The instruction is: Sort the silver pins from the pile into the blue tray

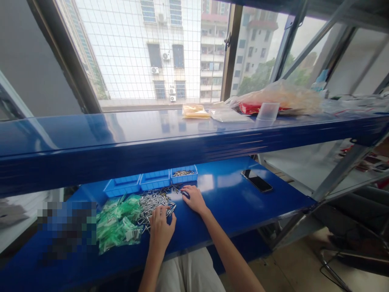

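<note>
My left hand [161,228] rests at the near right edge of a pile of silver metal pins [152,205], its thumb apart from its curled fingers; a pin lies by the fingertips. Just right of the pile, my right hand [195,199] is low over the blue table [225,207], thumb and fingers apart, near some dark thin pieces [175,187]. Whether anything small is under its fingertips is too small to tell. Green-tinted clear plastic bags [120,223] lie heaped left of the pins.
Behind the pile stand blue bins [154,179]; the right one [184,173] holds small pieces. A phone [257,181] lies at the right. A blue shelf [146,150] crosses above the table, bearing plastic bags [282,97] and a clear cup [268,112]. A pixelated patch covers the table's left.
</note>
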`<state>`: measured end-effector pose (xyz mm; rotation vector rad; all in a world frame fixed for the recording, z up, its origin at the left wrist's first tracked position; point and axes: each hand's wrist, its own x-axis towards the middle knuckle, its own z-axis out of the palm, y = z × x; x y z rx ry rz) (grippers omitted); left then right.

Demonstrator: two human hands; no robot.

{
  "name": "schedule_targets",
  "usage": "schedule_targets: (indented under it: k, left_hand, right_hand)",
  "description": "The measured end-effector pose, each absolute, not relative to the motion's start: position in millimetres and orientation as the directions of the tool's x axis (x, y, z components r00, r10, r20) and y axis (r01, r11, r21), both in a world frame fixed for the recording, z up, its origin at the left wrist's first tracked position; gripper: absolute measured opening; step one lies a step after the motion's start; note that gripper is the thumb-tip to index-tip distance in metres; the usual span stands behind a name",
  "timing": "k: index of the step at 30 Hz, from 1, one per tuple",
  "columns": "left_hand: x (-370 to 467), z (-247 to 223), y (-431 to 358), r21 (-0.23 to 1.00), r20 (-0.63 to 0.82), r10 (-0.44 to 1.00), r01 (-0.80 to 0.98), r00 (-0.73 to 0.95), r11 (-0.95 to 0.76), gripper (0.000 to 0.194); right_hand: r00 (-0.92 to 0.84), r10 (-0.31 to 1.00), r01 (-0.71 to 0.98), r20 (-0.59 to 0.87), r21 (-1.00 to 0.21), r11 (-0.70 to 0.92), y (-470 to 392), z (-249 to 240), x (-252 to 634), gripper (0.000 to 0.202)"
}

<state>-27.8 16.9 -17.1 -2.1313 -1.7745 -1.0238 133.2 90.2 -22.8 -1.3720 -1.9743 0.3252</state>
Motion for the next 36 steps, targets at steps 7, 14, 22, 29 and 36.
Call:
schedule_targets:
  k: [7, 14, 22, 29, 36]
  left_hand:
    - [-24.1, -14.9, 17.2, 0.281, 0.567, 0.821, 0.922, 0.066, -0.268, 0.014]
    - [-23.2, -24.1, 21.8, 0.256, 0.602, 0.792, 0.914, 0.103, -0.314, 0.012]
    - [-19.4, -18.1, 16.4, 0.277, 0.566, 0.817, 0.908, 0.109, -0.313, 0.012]
    - [-18.3, -15.8, 13.9, 0.312, 0.54, 0.832, 0.888, 0.127, -0.338, 0.01]
    - [-18.9, -8.9, 10.5, 0.367, 0.556, 0.813, 0.826, 0.173, -0.428, 0.008]
  right_hand:
    - [-0.18, 0.906, 0.721, 0.384, -0.575, 0.387, 75.2, -23.1, 131.2, 0.028]
    - [0.053, 0.882, 0.626, 0.469, -0.704, 0.336, 74.5, -38.4, 136.4, 0.023]
    - [0.007, 0.895, 0.745, 0.445, -0.6, 0.292, 67.3, -29.0, 135.1, 0.029]
    - [-0.124, 0.9, 0.793, 0.418, -0.504, 0.343, 63.4, -26.6, 134.3, 0.02]
    - [-0.161, 0.905, 0.773, 0.394, -0.52, 0.364, 61.0, -26.5, 135.4, 0.026]
